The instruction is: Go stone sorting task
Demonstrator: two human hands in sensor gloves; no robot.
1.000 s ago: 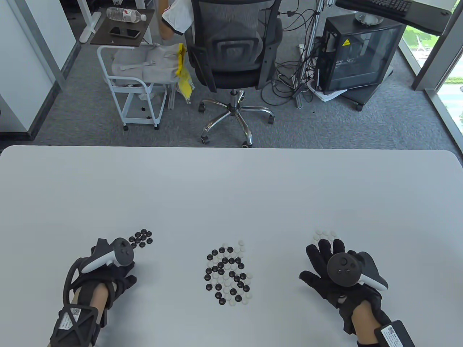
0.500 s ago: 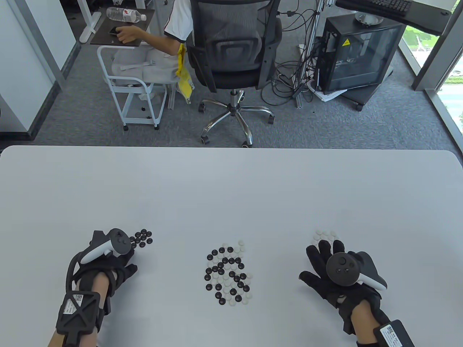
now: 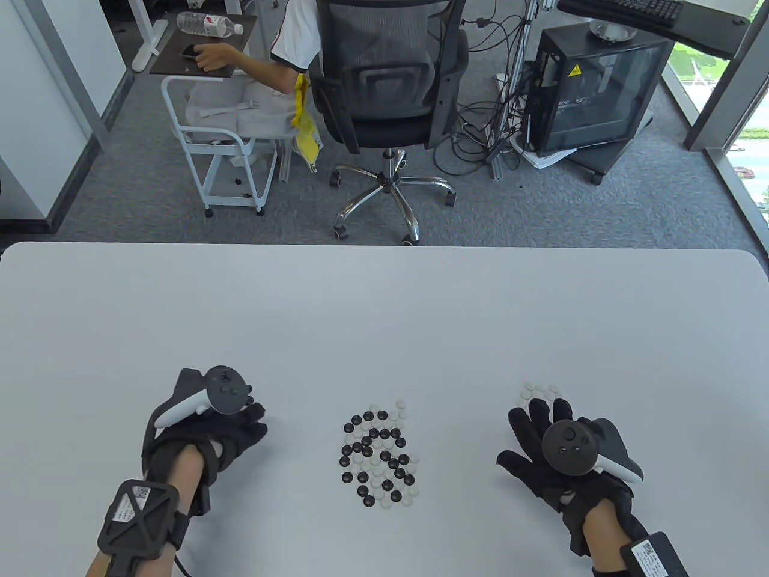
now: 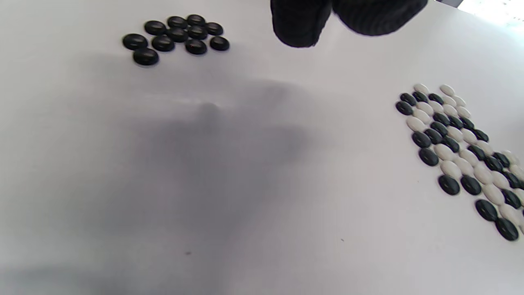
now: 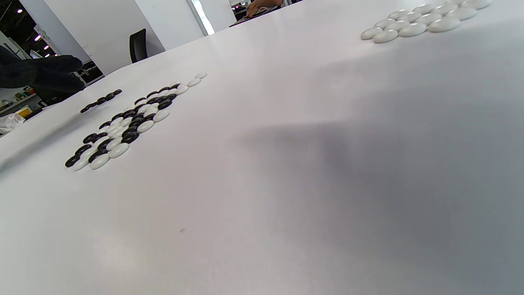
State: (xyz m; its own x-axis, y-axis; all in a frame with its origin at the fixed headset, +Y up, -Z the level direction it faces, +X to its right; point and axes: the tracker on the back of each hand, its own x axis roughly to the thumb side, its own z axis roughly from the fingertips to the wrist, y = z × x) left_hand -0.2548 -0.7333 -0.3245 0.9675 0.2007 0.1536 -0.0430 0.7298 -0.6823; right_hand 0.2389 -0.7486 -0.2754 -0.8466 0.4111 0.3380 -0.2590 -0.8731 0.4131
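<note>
Right, the white table (image 3: 384,312) fills the lower part of the table view, and beyond its far edge stand an office chair (image 3: 390,90), a computer case (image 3: 592,90) and a small white cart (image 3: 222,144), where a person's hand (image 3: 210,57) rests on a tray.

On to the hands. The left hand (image 3: 228,430) hovers off the surface near the left, fingers pointing toward the middle; from the left wrist view only two gloved fingertips (image 4: 301,24) hang in at the top, and nothing shows between them. Whether those fingers are curled or slack, I cannot tell. The right hand (image 3: 541,445) lies flat with fingers spread and straight, holding nothing, its fingertips just short of the white pile.

Now the stones. A mixed pile (image 3: 378,454) of black and white stones sits between the two hands, packed close together. Black stones (image 4: 176,35) form a tight cluster just beyond the left fingertips, mostly hidden under the tracker from above. White stones (image 3: 539,390) sit in a small group just past the right fingers.
</note>
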